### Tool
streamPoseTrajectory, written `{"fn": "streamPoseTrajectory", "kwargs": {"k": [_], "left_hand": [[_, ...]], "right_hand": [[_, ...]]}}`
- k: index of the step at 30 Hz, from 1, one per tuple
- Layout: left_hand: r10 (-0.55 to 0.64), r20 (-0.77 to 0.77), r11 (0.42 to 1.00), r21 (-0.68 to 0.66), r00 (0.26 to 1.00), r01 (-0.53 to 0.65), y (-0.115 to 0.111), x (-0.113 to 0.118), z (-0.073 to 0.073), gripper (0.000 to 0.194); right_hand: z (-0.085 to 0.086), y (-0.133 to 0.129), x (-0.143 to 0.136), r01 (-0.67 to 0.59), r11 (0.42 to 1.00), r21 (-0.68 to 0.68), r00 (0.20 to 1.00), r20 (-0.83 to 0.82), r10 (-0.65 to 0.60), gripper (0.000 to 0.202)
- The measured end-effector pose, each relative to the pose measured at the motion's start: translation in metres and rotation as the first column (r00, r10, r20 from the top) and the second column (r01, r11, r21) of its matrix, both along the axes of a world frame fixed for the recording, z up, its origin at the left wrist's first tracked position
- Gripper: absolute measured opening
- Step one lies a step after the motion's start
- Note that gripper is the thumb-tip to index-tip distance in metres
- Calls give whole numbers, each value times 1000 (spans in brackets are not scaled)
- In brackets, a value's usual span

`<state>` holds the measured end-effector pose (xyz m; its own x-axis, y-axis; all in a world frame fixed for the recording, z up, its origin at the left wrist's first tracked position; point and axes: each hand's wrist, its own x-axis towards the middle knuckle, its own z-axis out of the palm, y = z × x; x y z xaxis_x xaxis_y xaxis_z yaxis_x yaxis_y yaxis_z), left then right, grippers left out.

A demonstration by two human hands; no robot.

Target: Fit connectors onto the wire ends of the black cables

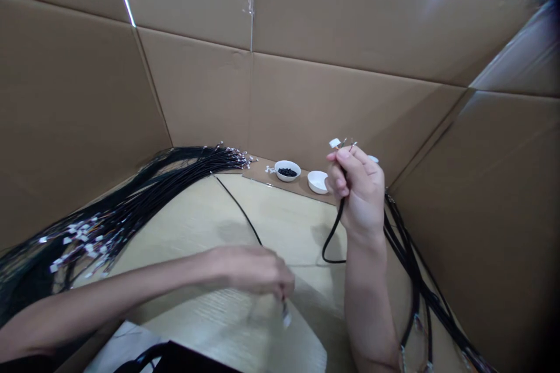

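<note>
My right hand is raised at the right of centre, its fingers closed on a thick black cable. A white connector and short loose wire ends stick out above the fingertips, and the cable curves down to the table. Low in the middle, my left hand is pinched on a thin black cable, slightly blurred. This cable runs from the back of the table to the hand, and a blurred white connector hangs below the fingers.
A large bundle of black cables with white connectors lies left. At the back stand a white bowl of black pieces and another white bowl. Thick black cables lie right. Cardboard walls surround the table.
</note>
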<state>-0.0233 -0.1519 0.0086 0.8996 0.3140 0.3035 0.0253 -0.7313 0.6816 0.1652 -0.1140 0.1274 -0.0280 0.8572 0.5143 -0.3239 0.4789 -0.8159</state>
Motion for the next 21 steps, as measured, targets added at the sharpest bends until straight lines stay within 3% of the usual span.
{"fn": "streamPoseTrajectory", "kwargs": {"k": [3,5,7,10,12,15,21], "left_hand": [[175,176,974,-172,969,-144,25,1,46,15],[314,343,932,-287,885,-220,37,7,67,21],[430,483,886,-389,763,-253,45,17,77,22],[515,594,840,-491,618,-228,48,29,80,23],[526,621,829,-526,581,-189,47,34,80,26],[509,629,828,-545,588,-132,42,35,80,30],[457,639,834,-550,619,-48,32,31,82,33]], "right_hand": [[5,-4,4,51,999,11,998,-32,-51,24],[6,-7,4,71,997,23,996,-50,-70,23],[6,-11,3,81,996,45,996,-52,-79,21],[4,-16,0,89,993,72,996,0,-89,22],[3,-18,-1,80,994,69,994,68,-85,25],[2,-20,-5,44,998,47,989,137,-51,29],[1,-20,-11,-2,998,56,992,127,-5,29]]}}
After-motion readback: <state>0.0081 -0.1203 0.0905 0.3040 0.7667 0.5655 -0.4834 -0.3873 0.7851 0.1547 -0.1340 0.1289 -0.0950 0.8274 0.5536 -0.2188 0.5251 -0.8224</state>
